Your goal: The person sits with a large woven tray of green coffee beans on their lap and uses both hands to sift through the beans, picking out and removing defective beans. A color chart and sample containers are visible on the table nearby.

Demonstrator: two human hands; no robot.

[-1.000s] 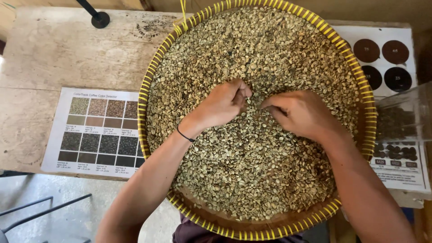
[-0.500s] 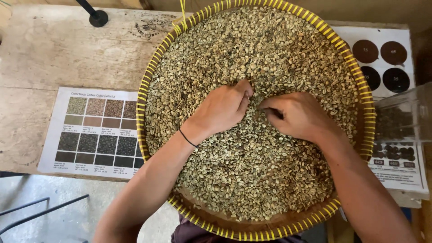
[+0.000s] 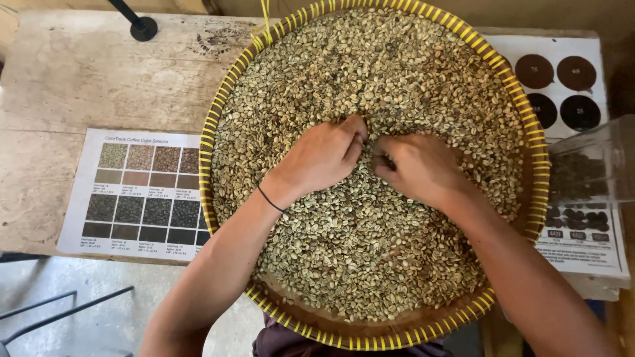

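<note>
Both hands lie palm-down in the green coffee beans (image 3: 370,264) heaped in the round woven tray (image 3: 210,142) with a yellow rim: my left hand (image 3: 323,155) spread loosely with fingers buried, my right hand (image 3: 415,165) curled, fingertips pinched into the beans just beside it. Whether either holds a bean I cannot tell.

table: worn pale wood (image 3: 99,79) | floor: grey concrete (image 3: 79,291) | light: soft daylight
</note>
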